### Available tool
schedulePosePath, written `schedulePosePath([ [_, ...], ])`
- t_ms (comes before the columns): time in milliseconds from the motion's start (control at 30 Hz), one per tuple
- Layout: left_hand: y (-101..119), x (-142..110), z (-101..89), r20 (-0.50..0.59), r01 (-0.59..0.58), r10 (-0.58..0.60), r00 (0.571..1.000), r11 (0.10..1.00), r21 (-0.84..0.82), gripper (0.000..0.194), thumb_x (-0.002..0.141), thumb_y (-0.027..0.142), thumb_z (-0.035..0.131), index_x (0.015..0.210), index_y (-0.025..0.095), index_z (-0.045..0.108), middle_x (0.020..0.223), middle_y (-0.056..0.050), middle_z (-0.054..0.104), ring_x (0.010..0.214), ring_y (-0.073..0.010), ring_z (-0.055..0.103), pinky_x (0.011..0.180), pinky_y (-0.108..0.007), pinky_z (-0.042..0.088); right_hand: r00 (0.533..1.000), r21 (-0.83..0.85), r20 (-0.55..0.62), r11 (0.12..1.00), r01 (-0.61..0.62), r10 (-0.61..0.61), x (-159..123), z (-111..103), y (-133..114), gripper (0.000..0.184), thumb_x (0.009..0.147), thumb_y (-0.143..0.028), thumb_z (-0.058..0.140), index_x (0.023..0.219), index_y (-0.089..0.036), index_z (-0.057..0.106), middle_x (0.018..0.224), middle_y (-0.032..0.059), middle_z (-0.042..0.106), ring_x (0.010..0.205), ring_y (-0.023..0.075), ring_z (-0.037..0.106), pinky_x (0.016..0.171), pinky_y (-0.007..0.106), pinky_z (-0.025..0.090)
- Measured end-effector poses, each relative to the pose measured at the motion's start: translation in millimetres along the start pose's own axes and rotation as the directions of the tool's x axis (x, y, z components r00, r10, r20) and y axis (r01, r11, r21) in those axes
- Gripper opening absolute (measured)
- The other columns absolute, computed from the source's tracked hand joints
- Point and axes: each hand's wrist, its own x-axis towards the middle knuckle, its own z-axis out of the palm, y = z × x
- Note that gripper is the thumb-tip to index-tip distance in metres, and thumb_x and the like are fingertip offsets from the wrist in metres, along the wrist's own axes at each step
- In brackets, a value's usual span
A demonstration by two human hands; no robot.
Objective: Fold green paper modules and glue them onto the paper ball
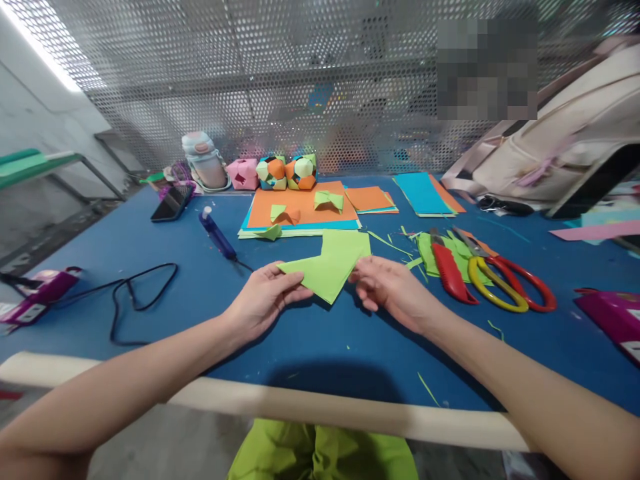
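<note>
A sheet of light green paper (327,272), folded over into a triangle, is held up between my two hands above the blue table. My left hand (267,297) pinches its left corner, thumb on top. At the right corner, the fingers of my right hand (387,287) are closed on the paper's edge. Just behind it lies another piece of green paper (345,241), partly covered by the folded one. Small folded pieces, such as a green one (329,201) and an orange one (287,215), rest on an orange sheet (305,193) beyond.
Red and yellow scissors (500,280) and a red-handled cutter (450,270) lie at right among green scraps. A blue glue gun (217,233) and its black cable (143,307) are at left. Folded paper cubes (273,173), a bottle (205,160) and a backpack (555,127) stand behind.
</note>
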Motion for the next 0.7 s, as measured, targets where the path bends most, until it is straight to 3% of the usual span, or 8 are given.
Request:
schedulePosePath([
  [133,2,-3,1.0,0.077,0.062,-0.063,0.995,0.998,0.024,0.011,0.072,0.009,0.065,0.073,0.012,0.054,0.076,-0.005,0.067,0.068,-0.0151,0.067,0.065,-0.026,0.057,1.0,-0.2,0.027,0.98,0.017,-0.012,0,4,5,0.033,0.064,-0.043,0.073,0.069,-0.016,0.055,0.047,-0.0055,0.049,0.04,0.0063,0.041,0.039,0.021,0.028],
  [233,8,-3,-2.4,0.162,0.097,-0.111,0.981,0.991,0.088,0.016,0.075,0.027,0.065,0.075,0.012,0.058,0.073,-0.005,0.065,0.069,-0.0172,0.065,0.061,-0.028,0.055,0.997,-0.274,0.071,0.962,-0.005,0.026,-2,-1,-1,0.029,0.066,-0.041,0.069,0.071,-0.014,0.057,0.047,-0.006,0.047,0.041,0.0054,0.038,0.04,0.02,0.025],
  [333,11,-4,-4.0,0.177,0.117,-0.156,0.972,0.97,0.213,0.032,0.076,0.042,0.062,0.078,0.01,0.062,0.069,-0.003,0.061,0.059,-0.0096,0.057,0.052,-0.019,0.046,0.972,-0.354,0.185,0.932,-0.074,0.147,-7,-3,-8,0.022,0.067,-0.034,0.067,0.07,-0.014,0.058,0.051,-0.0054,0.048,0.042,0.0051,0.037,0.041,0.021,0.026],
  [433,4,-10,-1.4,0.187,0.069,-0.173,0.967,0.886,0.459,0.035,0.074,0.046,0.063,0.072,0.012,0.059,0.058,0.002,0.053,0.048,-0.0048,0.044,0.044,-0.016,0.032,0.942,-0.437,0.266,0.896,-0.073,0.206,-11,1,-9,0.017,0.068,-0.03,0.064,0.067,-0.016,0.056,0.054,-0.0056,0.047,0.044,0.0059,0.038,0.042,0.021,0.027],
  [567,-6,-18,4.0,0.203,-0.058,-0.12,0.972,0.711,0.7,0.039,0.08,0.05,0.052,0.061,0.016,0.048,0.043,0.008,0.04,0.039,-0.0057,0.035,0.041,-0.019,0.026,0.968,-0.414,0.193,0.908,-0.065,0.157,-13,11,-6,0.028,0.067,-0.038,0.067,0.061,-0.018,0.049,0.05,-0.0076,0.041,0.045,0.0062,0.035,0.043,0.021,0.026],
  [700,-7,-19,6.9,0.249,-0.169,-0.042,0.968,0.622,0.765,0.038,0.083,0.047,0.047,0.059,0.018,0.043,0.044,0.008,0.038,0.041,-0.0062,0.035,0.042,-0.019,0.027,0.996,-0.271,0.088,0.963,-0.002,0.027,-14,19,0,0.039,0.067,-0.053,0.066,0.063,-0.017,0.051,0.055,-0.006,0.043,0.051,0.007,0.037,0.047,0.022,0.028],
])
